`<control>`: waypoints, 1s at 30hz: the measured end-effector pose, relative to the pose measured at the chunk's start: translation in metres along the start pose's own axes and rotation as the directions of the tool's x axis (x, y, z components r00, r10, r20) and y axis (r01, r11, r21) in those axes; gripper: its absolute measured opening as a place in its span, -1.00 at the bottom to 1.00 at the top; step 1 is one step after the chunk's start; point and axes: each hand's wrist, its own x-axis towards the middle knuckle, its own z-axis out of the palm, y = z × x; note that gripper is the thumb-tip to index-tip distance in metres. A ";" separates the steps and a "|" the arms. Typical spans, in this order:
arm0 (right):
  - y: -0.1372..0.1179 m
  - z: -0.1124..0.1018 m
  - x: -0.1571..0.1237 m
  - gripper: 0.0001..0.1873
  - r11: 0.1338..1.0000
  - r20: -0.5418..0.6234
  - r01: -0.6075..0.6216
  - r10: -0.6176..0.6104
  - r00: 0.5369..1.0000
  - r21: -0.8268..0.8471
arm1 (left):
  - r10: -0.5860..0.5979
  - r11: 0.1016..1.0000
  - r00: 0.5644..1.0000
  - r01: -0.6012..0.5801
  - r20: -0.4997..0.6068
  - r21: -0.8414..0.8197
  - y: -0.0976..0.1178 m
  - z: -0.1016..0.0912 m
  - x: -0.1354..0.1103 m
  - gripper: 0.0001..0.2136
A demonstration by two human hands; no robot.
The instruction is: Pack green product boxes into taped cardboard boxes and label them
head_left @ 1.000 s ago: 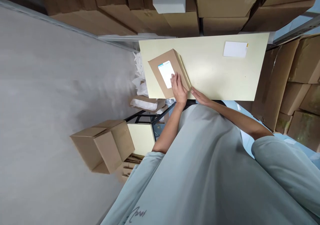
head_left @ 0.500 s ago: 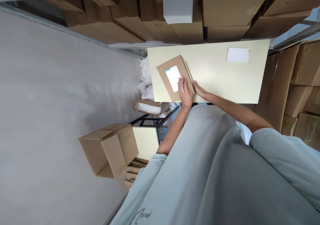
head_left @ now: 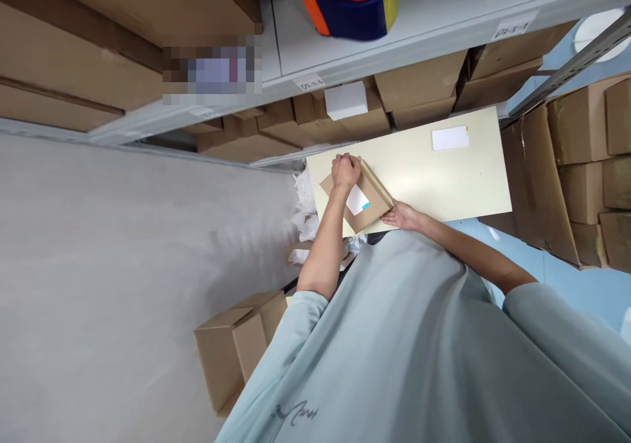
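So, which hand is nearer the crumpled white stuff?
Left. The left hand is at the far side of the box, closer to the white stuff; the right hand is at the box's right corner.

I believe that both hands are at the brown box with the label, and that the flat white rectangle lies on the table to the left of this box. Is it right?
Not quite: in the head view, the flat white rectangle lies on the table to the right of the brown box. The left hand and right hand are indeed at the box.
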 end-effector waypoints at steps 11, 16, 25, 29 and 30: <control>-0.039 -0.092 -0.094 -0.20 0.406 -0.189 0.352 -0.836 0.515 -0.843 | -0.004 0.983 0.992 -0.018 -0.123 -0.180 0.015 0.003 -0.107 -0.50; -0.062 -0.124 -0.112 -0.10 0.221 -0.170 0.075 -0.891 0.421 -0.972 | -0.072 0.956 0.997 0.071 0.007 -0.284 0.038 0.067 -0.146 -0.51; -0.081 -0.137 -0.099 0.11 0.210 -0.184 -0.020 -0.800 0.571 -0.977 | -0.234 0.870 0.957 0.285 0.172 -0.403 0.055 0.099 -0.131 -0.34; -0.092 -0.153 -0.099 -0.03 0.240 -0.118 0.147 -0.817 0.564 -0.960 | -0.140 0.844 0.972 0.217 0.188 -0.491 0.039 0.103 -0.121 -0.41; -0.094 -0.158 -0.099 -0.01 0.266 -0.100 0.211 -0.811 0.576 -0.941 | -0.128 0.825 0.972 0.213 0.195 -0.524 0.036 0.105 -0.121 -0.40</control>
